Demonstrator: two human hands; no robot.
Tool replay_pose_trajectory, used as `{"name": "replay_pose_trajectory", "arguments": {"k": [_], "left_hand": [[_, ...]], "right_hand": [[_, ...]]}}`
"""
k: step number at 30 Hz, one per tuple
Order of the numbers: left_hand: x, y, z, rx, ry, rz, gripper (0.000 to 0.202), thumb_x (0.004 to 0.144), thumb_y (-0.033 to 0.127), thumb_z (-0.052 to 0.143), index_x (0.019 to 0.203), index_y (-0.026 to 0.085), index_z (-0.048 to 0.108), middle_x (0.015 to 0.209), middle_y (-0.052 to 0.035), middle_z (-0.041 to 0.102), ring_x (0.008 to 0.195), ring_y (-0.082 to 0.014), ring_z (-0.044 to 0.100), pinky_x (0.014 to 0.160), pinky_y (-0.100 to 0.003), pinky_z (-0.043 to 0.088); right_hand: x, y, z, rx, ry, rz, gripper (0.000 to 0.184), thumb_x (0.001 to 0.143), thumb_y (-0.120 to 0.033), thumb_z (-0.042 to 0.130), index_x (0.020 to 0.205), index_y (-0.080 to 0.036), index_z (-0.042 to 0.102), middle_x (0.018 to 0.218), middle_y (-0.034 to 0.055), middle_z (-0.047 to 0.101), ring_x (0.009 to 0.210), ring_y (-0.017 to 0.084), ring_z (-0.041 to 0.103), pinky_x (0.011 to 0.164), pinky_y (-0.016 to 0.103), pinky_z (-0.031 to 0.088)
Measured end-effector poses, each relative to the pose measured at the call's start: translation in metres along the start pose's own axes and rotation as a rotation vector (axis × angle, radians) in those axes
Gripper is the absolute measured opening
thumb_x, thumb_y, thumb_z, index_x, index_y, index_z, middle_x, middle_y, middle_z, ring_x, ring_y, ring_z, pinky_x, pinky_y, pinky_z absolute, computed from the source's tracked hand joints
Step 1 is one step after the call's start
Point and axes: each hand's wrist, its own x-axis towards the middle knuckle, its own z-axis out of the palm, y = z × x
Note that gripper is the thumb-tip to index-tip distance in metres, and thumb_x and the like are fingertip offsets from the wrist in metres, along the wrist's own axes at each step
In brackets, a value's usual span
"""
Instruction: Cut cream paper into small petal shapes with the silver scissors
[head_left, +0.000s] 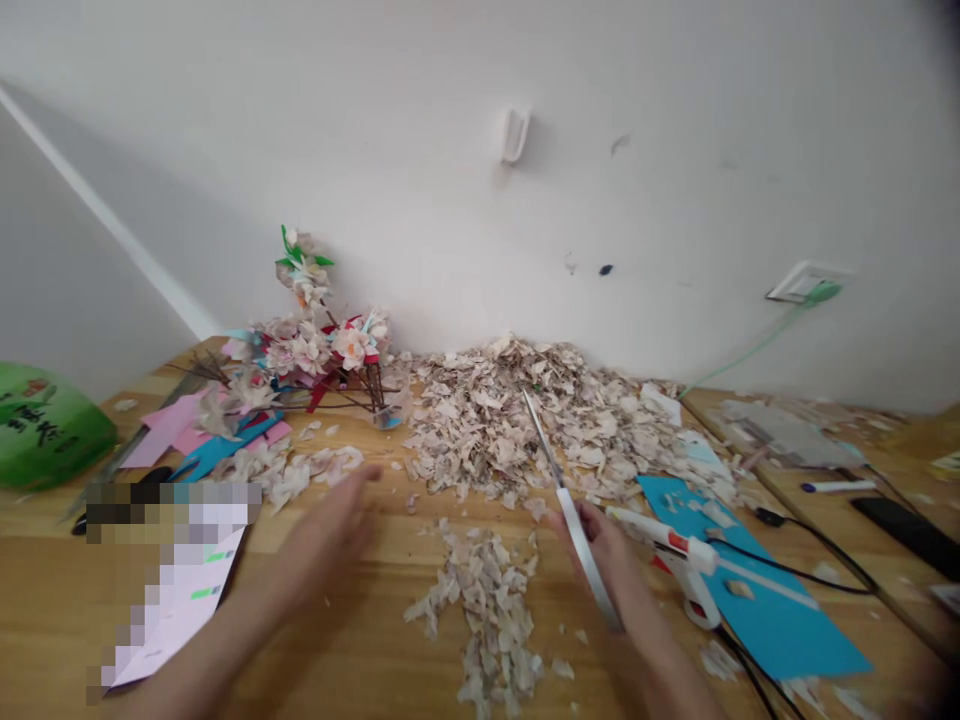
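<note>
My right hand (600,550) is closed around the white handle of a pair of scissors (566,500). The narrow metal blades point up and away, over a large heap of dry, pale petal-like flakes (480,420). My left hand (349,520) hovers over the wood table, slightly blurred, its fingers loosely extended with nothing visible in them. Between my forearms lies a smaller pile of the same flakes (491,620). Just right of my right hand rests a white glue gun (686,560), partly on a blue sheet (780,620).
Handmade flowers on twigs (322,350) stand at the back left, by pink paper (161,430) and a blue strip (217,450). A green package (49,430) sits at far left. Black cables (810,575) run at right, near a pen (838,487) and a wall socket (810,283).
</note>
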Motion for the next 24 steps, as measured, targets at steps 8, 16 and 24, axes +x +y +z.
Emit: {"name": "replay_pose_trajectory", "arguments": {"k": [8,16,24], "left_hand": [[-0.024,0.072,0.071,-0.057,-0.593,0.422,0.072,0.070,0.043,0.058,0.133,0.021,0.032,0.139,-0.0164,0.032,0.131,-0.0306,0.020,0.104,-0.055,0.007],[0.020,0.088,0.072,0.229,-0.390,0.127,0.060,0.079,0.040,0.046,0.130,0.008,0.037,0.141,-0.0193,0.028,0.131,-0.0350,0.013,0.105,-0.054,0.011],[0.031,0.101,0.076,0.247,-0.395,0.213,0.058,0.079,0.039,0.046,0.132,0.019,0.034,0.144,-0.0098,0.024,0.131,-0.0389,0.008,0.101,-0.063,0.007]], "right_hand": [[0.010,0.011,-0.011,-0.097,0.075,-0.054,0.023,0.061,-0.042,0.061,0.063,-0.022,0.049,0.057,-0.0034,0.053,0.058,0.019,0.051,0.055,0.027,0.038],[0.012,0.018,-0.005,-0.251,0.062,-0.024,0.022,0.066,-0.044,0.054,0.068,-0.022,0.050,0.064,0.0006,0.061,0.065,0.023,0.057,0.060,0.029,0.040],[0.014,0.026,-0.001,-0.184,0.076,-0.048,0.020,0.065,-0.035,0.053,0.078,-0.022,0.058,0.071,0.0023,0.066,0.068,0.023,0.059,0.060,0.029,0.041]]}}
